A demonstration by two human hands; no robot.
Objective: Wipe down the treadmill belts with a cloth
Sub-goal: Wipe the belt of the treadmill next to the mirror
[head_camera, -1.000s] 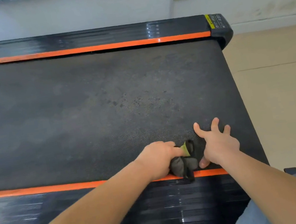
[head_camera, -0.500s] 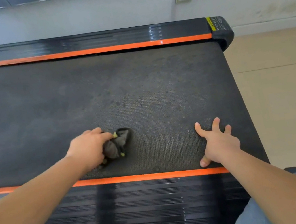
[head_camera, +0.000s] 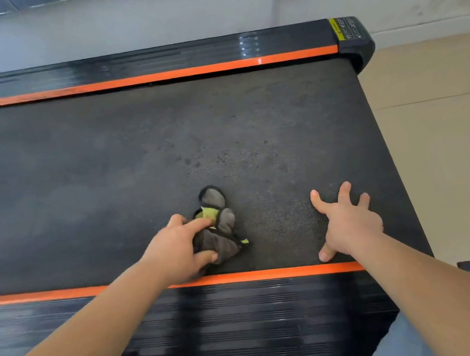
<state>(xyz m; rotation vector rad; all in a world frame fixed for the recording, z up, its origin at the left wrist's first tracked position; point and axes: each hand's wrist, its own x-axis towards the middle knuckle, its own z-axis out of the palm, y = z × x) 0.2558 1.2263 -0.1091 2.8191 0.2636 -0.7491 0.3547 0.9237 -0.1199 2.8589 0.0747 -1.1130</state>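
Note:
The black treadmill belt (head_camera: 140,161) runs left to right across the view, with dusty specks near its middle. A bunched grey cloth (head_camera: 220,231) with black edging and a yellow-green tag lies on the belt near its front edge. My left hand (head_camera: 177,250) grips the cloth from the left and presses it onto the belt. My right hand (head_camera: 347,222) rests on the belt to the right of the cloth, fingers spread and fingertips down, holding nothing.
Orange stripes and black ribbed side rails (head_camera: 218,320) border the belt front and back. The treadmill's rear end cap (head_camera: 354,38) is at the upper right. Beige tiled floor (head_camera: 448,146) lies to the right, a wall (head_camera: 142,17) behind. My jeans-clad knee (head_camera: 433,331) shows at the lower right.
My left hand swept the cloth left along the belt, then back right toward my right hand. My right hand stayed planted in the same spot.

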